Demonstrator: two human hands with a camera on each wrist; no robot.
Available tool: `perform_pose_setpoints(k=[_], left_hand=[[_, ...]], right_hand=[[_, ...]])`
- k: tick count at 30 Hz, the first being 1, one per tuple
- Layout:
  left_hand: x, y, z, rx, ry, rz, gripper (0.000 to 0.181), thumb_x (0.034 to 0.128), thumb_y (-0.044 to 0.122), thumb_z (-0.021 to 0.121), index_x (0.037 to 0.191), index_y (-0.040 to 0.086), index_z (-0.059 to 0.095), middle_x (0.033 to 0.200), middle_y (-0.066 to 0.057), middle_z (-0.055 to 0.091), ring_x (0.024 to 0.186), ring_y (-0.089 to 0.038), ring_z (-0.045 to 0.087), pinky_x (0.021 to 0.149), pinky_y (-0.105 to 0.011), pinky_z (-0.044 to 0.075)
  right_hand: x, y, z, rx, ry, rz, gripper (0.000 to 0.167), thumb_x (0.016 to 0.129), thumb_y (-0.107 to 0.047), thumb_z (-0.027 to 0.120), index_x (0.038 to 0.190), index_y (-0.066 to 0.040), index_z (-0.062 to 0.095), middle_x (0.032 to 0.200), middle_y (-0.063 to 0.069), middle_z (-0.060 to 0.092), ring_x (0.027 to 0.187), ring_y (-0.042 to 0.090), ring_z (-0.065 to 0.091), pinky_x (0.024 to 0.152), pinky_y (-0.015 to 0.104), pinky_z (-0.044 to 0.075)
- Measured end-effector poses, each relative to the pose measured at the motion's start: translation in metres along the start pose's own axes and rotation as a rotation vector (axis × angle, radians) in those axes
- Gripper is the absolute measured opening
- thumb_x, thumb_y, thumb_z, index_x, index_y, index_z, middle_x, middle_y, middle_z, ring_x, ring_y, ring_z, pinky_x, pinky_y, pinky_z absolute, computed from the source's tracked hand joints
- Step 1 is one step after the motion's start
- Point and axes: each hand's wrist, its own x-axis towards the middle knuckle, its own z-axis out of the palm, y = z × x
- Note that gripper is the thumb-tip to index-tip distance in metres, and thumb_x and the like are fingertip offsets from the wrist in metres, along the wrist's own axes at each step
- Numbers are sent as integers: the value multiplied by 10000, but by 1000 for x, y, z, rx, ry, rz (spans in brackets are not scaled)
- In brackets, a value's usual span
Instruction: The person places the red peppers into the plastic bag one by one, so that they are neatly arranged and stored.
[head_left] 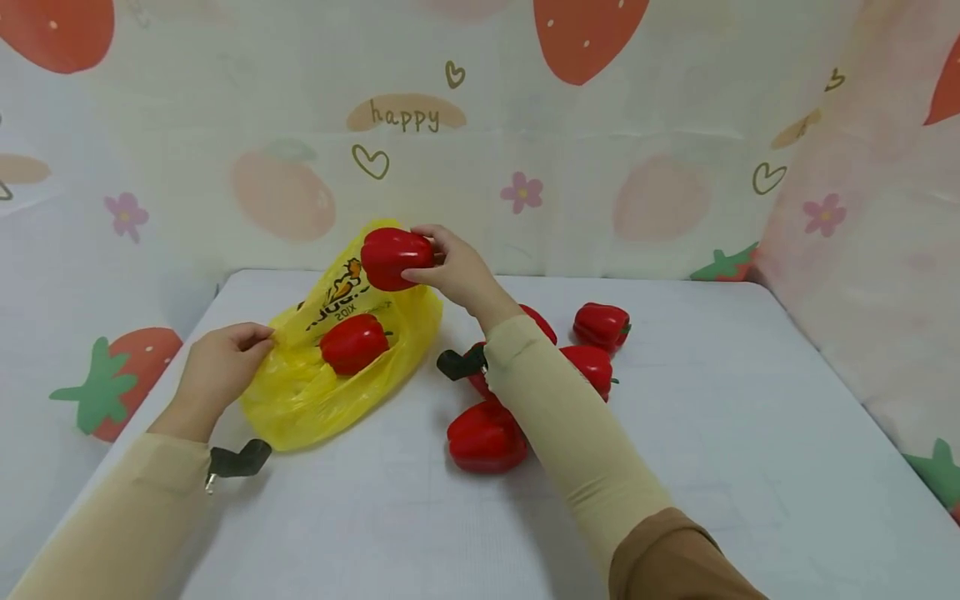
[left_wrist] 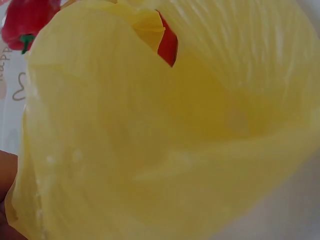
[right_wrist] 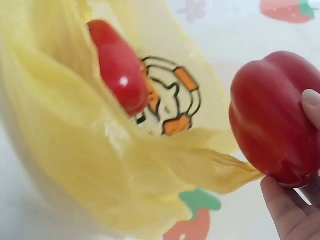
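1. The right grip (head_left: 459, 267) is pinching a red bell pepper (head_left: 396, 258), the thumb lying on one side and fingers on the other, and is holding it up off the worktop (head_left: 712, 467).
2. The left grip (head_left: 221, 367) is pinching the left edge of a yellow plastic bag (head_left: 322, 421) between thumb and fingertips.
3. The held pepper is sitting just left of the right hand, overlapping the bag's upper end in the head view. The bag's opening is lying below it and to its left. Its long axis is appearing to run sideways, pointing out from the palm. The right hand is nearer the bag's upper end, the left nearer its left side.
4. A second bell pepper (head_left: 354, 343) is lying in the bag's opening, against the printed panel (head_left: 347, 282), between the two hands.
5. In the right wrist view, a bag corner (right_wrist: 245, 172) is tapering to just beside a right fingertip; I cannot tell whether it is being held there.
6. More bell peppers (head_left: 487, 437) are resting on the worktop to the bag's right, some partly hidden behind the right forearm (head_left: 577, 433).
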Motion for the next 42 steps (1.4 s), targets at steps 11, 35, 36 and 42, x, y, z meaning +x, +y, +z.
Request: perform_pose_setpoints(k=[11,35,36,42], left_hand=[[-1,-2,1,-4,9,7,353,968,283,443,1189,31,553,1211,-209,519,1003,-335,474,887,-487,447],[0,-7,0,-29,-2,-13,344,972,261,433,1202,29,543,1221,-204,516,1022,-336,476,896,-485,444],[0,-8,0,-28,-1,-11,345,971,262,435,1200,29,544,1220,-205,516,1022,-337,476,895,-485,444],[-2,-6,0,-28,-1,-19,342,968,257,445,1198,24,546,1222,-210,514,1031,-341,470,897,-484,443]], right_hand=[[-3,-28,14,-37,-38,-77,607,778,-255,729,1302,-336,435,1196,-58,515,1044,128,490,823,246,488],[1,-24,32,-216,-156,-44,576,774,-264,730,1284,-277,463,1134,-52,525,1014,119,485,788,218,488],[2,-21,31,-219,-161,-28,573,775,-258,730,1283,-273,464,1134,-43,525,1013,125,487,797,226,487],[8,-6,30,-247,-176,56,545,783,-229,725,1267,-249,476,1163,-9,529,1014,151,507,847,264,483]])
